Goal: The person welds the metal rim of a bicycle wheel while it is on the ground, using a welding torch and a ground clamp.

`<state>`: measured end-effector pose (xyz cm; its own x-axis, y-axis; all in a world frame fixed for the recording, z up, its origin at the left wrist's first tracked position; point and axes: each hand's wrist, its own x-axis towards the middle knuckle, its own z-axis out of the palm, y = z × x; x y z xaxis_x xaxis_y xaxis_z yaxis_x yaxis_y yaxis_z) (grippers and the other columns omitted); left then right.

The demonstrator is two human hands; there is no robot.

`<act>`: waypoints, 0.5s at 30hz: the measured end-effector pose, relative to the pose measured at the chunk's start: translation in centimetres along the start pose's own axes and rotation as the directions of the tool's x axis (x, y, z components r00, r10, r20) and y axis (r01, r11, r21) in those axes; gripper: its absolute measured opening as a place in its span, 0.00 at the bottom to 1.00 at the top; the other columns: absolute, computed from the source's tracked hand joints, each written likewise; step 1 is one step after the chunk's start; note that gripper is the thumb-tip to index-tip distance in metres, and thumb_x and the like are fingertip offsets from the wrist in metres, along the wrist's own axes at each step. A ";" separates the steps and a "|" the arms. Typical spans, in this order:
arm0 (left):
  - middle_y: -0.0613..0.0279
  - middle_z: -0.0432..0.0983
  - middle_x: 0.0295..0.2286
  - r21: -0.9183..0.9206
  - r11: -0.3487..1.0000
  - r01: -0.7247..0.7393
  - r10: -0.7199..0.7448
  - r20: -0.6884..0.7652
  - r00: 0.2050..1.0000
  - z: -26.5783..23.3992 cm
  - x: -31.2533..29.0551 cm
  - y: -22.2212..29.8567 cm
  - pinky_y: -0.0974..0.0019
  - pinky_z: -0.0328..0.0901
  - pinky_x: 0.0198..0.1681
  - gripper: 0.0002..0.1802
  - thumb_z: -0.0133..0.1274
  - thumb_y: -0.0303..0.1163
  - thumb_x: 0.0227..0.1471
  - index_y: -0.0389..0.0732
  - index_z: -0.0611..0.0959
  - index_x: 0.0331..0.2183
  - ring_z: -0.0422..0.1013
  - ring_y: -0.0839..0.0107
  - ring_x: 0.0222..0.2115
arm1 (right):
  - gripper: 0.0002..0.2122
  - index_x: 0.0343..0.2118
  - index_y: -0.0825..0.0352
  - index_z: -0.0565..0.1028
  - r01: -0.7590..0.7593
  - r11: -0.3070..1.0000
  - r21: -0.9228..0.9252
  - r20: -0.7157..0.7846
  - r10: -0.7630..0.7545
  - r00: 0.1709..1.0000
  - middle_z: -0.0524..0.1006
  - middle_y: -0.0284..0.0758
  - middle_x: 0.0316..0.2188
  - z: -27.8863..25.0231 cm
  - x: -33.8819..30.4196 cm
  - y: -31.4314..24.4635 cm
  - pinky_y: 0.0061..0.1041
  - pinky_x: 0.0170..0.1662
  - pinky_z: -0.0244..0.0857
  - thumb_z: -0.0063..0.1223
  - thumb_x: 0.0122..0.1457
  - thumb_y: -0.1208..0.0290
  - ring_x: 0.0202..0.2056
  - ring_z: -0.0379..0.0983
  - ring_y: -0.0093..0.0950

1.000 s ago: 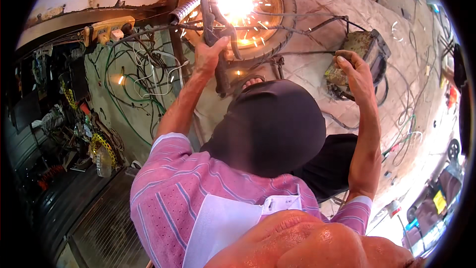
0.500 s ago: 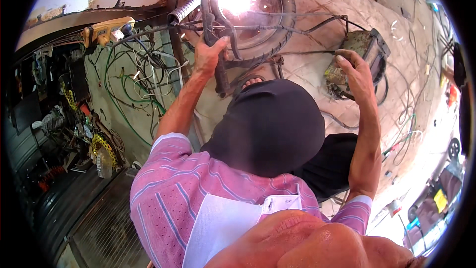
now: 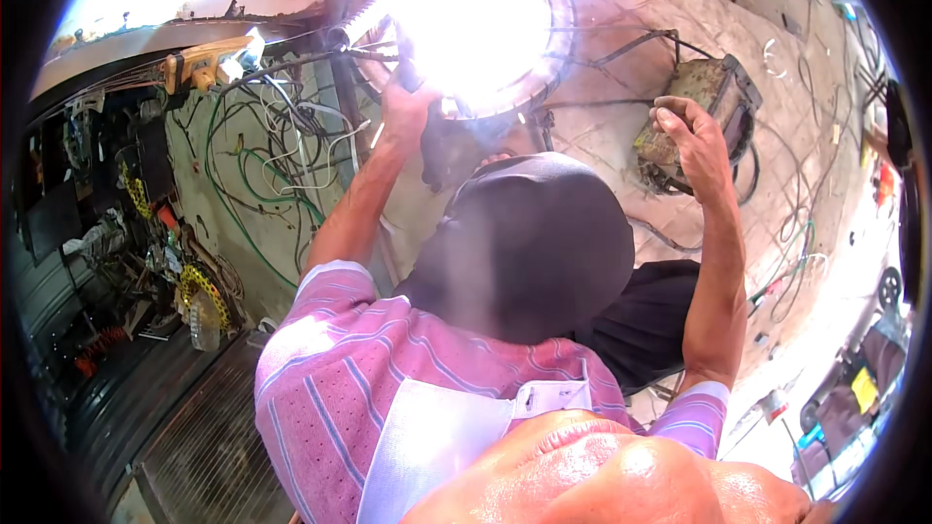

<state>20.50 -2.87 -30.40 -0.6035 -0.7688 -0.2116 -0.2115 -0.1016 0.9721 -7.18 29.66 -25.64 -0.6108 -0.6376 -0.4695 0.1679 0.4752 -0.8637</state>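
My left hand (image 3: pixel 403 121) is closed on a dark forked metal part, whose upper end is lost in a white glare (image 3: pixel 476 15). Below my fingers, the lower end of that metal part (image 3: pixel 437 165) still shows. The glare covers most of a spoked wheel (image 3: pixel 561 63) with a black tyre lying on the ground. At its left edge a coil spring (image 3: pixel 367 21) remains partly visible. My right hand (image 3: pixel 694 131) is held over a worn metal box (image 3: pixel 670 121), thumb and fingers curled together. Whatever they pinch, if anything, cannot be made out.
Tangled cables (image 3: pixel 301 150) lie on the left, below a yellow-brown power strip (image 3: pixel 209 60). Chains and other parts (image 3: pixel 199 286) crowd the lower left. More cables (image 3: pixel 801 213) run along the concrete on the right. A dark-clothed knee (image 3: pixel 544 243) is between my arms.
The bright spark has swelled into a large white glare hiding most of the wheel and the metal part's upper end. Both my hands stay in nearly the same places.
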 end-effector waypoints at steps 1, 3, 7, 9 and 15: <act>0.69 0.76 0.26 -0.082 0.991 0.107 -0.106 0.019 0.994 0.0 -0.3 0.2 0.69 0.70 0.24 0.13 0.61 0.23 0.53 0.38 0.81 0.42 0.73 0.77 0.22 | 0.17 0.52 0.72 0.79 -0.004 1.000 0.027 0.004 0.003 1.000 0.81 0.31 0.40 -0.1 0.0 0.3 0.22 0.50 0.67 0.59 0.68 0.64 0.43 0.74 0.20; 0.68 0.76 0.26 -0.056 0.993 0.101 -0.101 0.009 0.995 -0.4 -0.1 -0.5 0.69 0.70 0.25 0.12 0.61 0.23 0.53 0.38 0.81 0.41 0.73 0.77 0.22 | 0.17 0.52 0.72 0.79 0.004 0.999 0.039 -0.003 -0.004 1.000 0.80 0.30 0.40 0.1 0.0 0.1 0.21 0.49 0.67 0.60 0.68 0.64 0.42 0.74 0.20; 0.66 0.78 0.28 -0.013 0.996 0.085 -0.085 0.012 0.996 -0.2 0.0 -0.8 0.69 0.70 0.26 0.17 0.65 0.28 0.55 0.38 0.83 0.47 0.75 0.75 0.23 | 0.14 0.50 0.71 0.80 0.031 0.999 -0.034 -0.012 -0.032 0.999 0.80 0.29 0.39 0.0 -0.4 -0.7 0.21 0.48 0.66 0.57 0.69 0.67 0.42 0.73 0.20; 0.66 0.79 0.29 0.009 0.997 0.078 -0.078 0.048 0.996 -0.7 -0.2 -0.9 0.69 0.70 0.25 0.17 0.65 0.30 0.56 0.38 0.83 0.47 0.75 0.75 0.23 | 0.14 0.52 0.72 0.80 0.074 0.997 0.004 0.026 -0.074 0.997 0.80 0.32 0.41 -0.3 -0.6 -0.2 0.21 0.49 0.67 0.55 0.69 0.68 0.43 0.74 0.20; 0.62 0.78 0.26 -0.081 0.994 0.070 -0.068 0.036 0.997 -1.2 -0.9 0.5 0.67 0.68 0.23 0.15 0.61 0.30 0.59 0.37 0.80 0.47 0.72 0.72 0.19 | 0.20 0.54 0.73 0.78 0.019 0.996 -0.089 -0.018 -0.020 1.000 0.82 0.34 0.43 -0.4 -0.5 -0.4 0.25 0.50 0.68 0.58 0.67 0.61 0.44 0.75 0.24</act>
<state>21.83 -2.97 -29.62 -0.6153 -0.7367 -0.2804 -0.1903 -0.2064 0.9598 -7.27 30.08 -24.99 -0.6282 -0.6359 -0.4483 0.0872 0.5151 -0.8527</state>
